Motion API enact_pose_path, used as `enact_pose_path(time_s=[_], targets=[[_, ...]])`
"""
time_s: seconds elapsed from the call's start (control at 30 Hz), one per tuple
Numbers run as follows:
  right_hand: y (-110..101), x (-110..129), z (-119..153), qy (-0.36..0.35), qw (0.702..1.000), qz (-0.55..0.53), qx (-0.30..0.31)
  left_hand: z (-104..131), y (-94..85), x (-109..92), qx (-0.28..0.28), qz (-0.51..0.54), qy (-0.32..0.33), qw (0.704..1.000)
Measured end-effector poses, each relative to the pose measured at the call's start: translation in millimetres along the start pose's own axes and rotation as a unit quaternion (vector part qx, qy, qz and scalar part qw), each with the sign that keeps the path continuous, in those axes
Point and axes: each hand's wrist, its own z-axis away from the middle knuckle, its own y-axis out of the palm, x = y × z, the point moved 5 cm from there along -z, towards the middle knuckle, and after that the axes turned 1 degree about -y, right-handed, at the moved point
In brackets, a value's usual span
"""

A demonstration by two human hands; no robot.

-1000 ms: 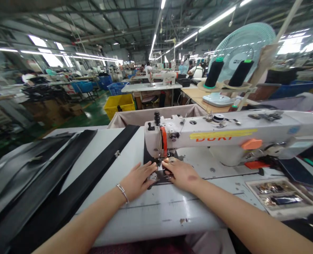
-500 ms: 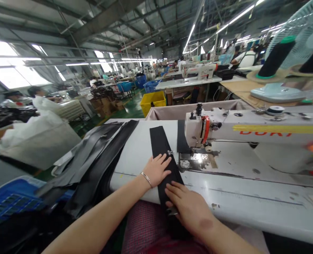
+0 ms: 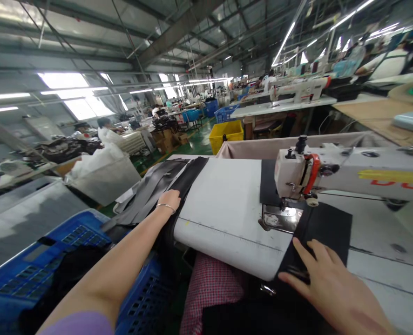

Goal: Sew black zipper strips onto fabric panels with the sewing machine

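Observation:
My left hand (image 3: 170, 200), a bracelet at its wrist, is closed at the edge of a stack of black strips (image 3: 188, 176) on the left of the sewing table; its fingertips are partly hidden. My right hand (image 3: 327, 274) lies with fingers spread on a black piece of material (image 3: 334, 225), right of the needle area of the sewing machine (image 3: 293, 174). Part of this piece hangs over the table's front edge toward my lap. A small shiny metal fitting (image 3: 268, 289), perhaps a zipper pull, shows there. Another flat black piece (image 3: 268, 181) lies behind the needle plate (image 3: 279, 217).
A blue plastic basket (image 3: 84, 232) with dark material stands at lower left. Behind the table are a pink fabric-lined bin (image 3: 251, 150) and a yellow crate (image 3: 226, 132). A white bin (image 3: 101, 179) stands farther left. Other people sit at distant machines.
My left hand has left the black piece and moved left to the stacked strips. My right hand has moved right, and a black piece now lies right of the needle. The view has turned left.

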Motion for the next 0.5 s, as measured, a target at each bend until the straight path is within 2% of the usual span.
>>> enact_pose_path(time_s=[0.1, 0.23, 0.3, 0.4, 0.5], targets=[[-2.6, 13.6, 28.6, -0.058, 0.998, -0.020, -0.006, -8.9, 13.3, 19.1, 0.019, -0.013, -0.011, 1.000], [-7.3, 8.1, 51.5, -0.098, 0.995, -0.029, -0.005, -16.3, 19.7, 15.9, 0.026, -0.016, -0.001, 1.000], [-10.2, 2.0, 52.6, -0.101, 0.994, -0.045, -0.008, -19.6, 16.4, 11.2, 0.030, -0.014, 0.014, 0.999], [-11.4, -12.4, 42.9, -0.068, 0.993, -0.092, 0.006, -15.7, 5.9, -0.4, 0.041, -0.005, 0.051, 0.998], [-7.0, -28.2, 24.0, -0.040, 0.987, -0.151, 0.042, 9.0, -2.6, -26.7, 0.062, 0.020, 0.129, 0.989]])
